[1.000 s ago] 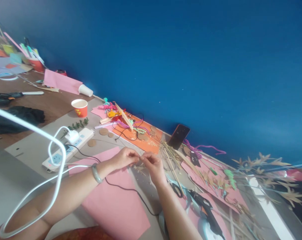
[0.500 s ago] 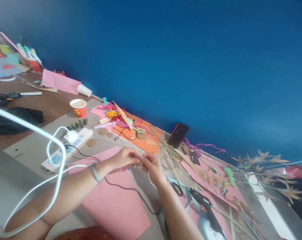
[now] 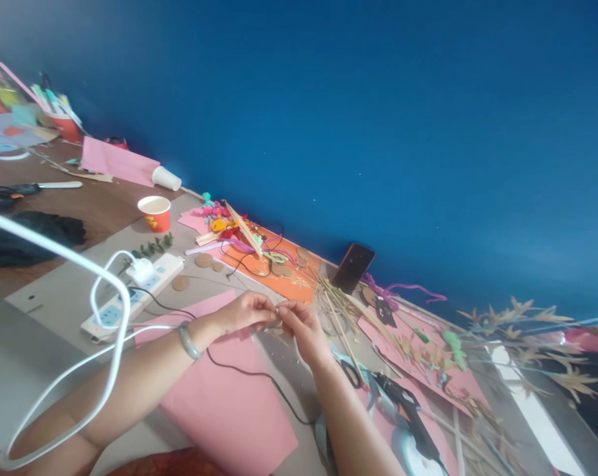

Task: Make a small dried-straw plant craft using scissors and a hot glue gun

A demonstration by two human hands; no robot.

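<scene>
My left hand (image 3: 252,312), with a pale bangle (image 3: 190,341) on its wrist, is closed in a pinch over the table. Fingertip to fingertip with it, my right hand (image 3: 302,328) pinches too. Whatever sits between the fingers is too small to make out. Below the hands lies a large pink paper sheet (image 3: 229,403), partly under my left forearm. Dried stalks (image 3: 351,307) lie just beyond my right hand, and scissors (image 3: 351,375) rest beside my right wrist.
A white cable (image 3: 121,344) loops over my left arm near a power strip (image 3: 154,287). A paper cup (image 3: 154,215) stands behind. A phone (image 3: 353,268) leans against the blue wall (image 3: 378,132). A glue gun (image 3: 408,410) lies right of my forearm. Orange paper (image 3: 291,284) carries craft scraps.
Both hands stay pinched together in nearly the same place. Only the fingers have shifted very slightly.
</scene>
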